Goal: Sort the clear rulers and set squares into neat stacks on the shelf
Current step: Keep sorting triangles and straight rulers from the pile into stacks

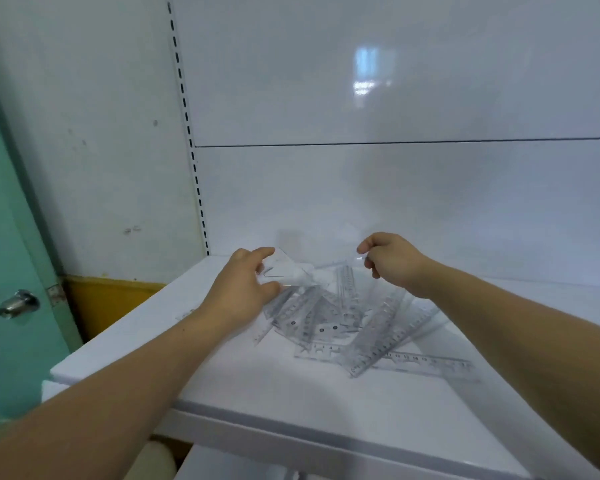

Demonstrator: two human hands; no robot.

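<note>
A loose heap of clear rulers (378, 337) and set squares lies crisscrossed on the white shelf (257, 386). My left hand (243, 289) grips a clear triangular set square (288, 270) at the heap's far left, thumb below and index finger on its top corner. My right hand (392, 261) hovers over the heap's far right with fingers pinched on a clear piece (381, 289) that hangs down; its shape is hard to make out. One long ruler (426, 363) lies flat at the heap's near side.
The shelf's glossy white back panel (395, 195) rises right behind the heap. A slotted upright (193, 150) runs along the shelf's left end. A teal door with a metal knob (16, 304) stands at far left. A lower shelf (222, 465) shows beneath the front edge.
</note>
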